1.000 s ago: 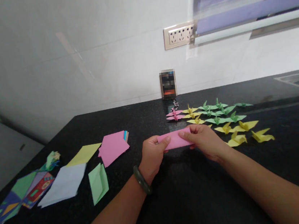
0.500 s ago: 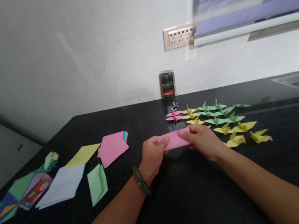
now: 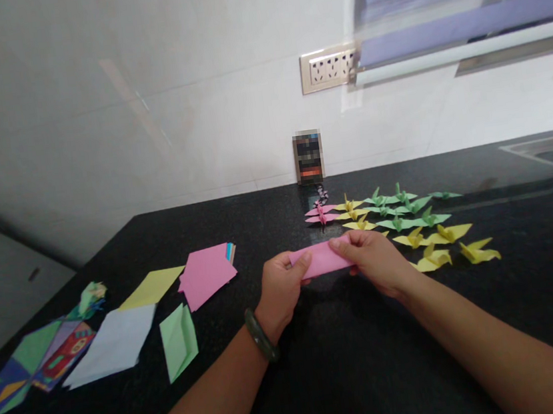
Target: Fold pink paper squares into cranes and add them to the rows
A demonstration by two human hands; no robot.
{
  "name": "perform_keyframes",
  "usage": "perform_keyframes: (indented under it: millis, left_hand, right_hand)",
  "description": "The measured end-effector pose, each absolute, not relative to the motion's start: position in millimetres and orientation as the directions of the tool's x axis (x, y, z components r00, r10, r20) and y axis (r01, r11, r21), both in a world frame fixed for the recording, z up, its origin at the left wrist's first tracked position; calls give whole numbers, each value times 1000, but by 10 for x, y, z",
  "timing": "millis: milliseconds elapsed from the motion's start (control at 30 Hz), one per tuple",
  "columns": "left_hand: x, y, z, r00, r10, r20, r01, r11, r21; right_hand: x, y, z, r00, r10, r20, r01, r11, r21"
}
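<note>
A folded pink paper strip (image 3: 321,259) is held just above the black counter (image 3: 355,352) between both hands. My left hand (image 3: 282,288), with a dark bangle on its wrist, pinches the strip's left end. My right hand (image 3: 376,260) pinches its right part, thumb on top. Just beyond the hands stand rows of folded paper cranes: pink ones (image 3: 321,213), green ones (image 3: 403,213) and yellow ones (image 3: 442,246).
To the left lie a stack of pink sheets (image 3: 207,274), a yellow sheet (image 3: 151,287), a folded green sheet (image 3: 179,340), a pale blue sheet (image 3: 106,345) and patterned papers (image 3: 28,362). A small dark box (image 3: 309,157) leans against the wall under a socket strip (image 3: 329,69).
</note>
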State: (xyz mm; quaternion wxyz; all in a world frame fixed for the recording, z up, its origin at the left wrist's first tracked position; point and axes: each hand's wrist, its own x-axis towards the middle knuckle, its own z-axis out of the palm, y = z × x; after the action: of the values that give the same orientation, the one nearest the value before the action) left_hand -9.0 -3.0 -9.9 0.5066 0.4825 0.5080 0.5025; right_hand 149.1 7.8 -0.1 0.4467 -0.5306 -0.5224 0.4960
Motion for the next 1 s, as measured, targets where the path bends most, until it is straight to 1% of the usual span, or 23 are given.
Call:
perform_keyframes:
  millis: [433,767,900,1000]
  left_hand:
    - [-106,-13,-137,-6,1000,8,75,-8,997]
    - [-98,-13,-126,-31,1000,1,46,0,999]
    - [-95,-10,-126,-53,999,-2,22,3,1000]
    - [-99,-9,-131,-82,996,43,49,-39,998]
  right_hand:
    - [1490,77,-5,-39,998,-43,131,-37,-991]
    - [1493,72,27,-57,995,-87,110,-80,-991]
    - [1514,87,5,-57,997,-57,103,-51,-993]
    - [1525,97,-17,-58,998,-24,156,-15,-988]
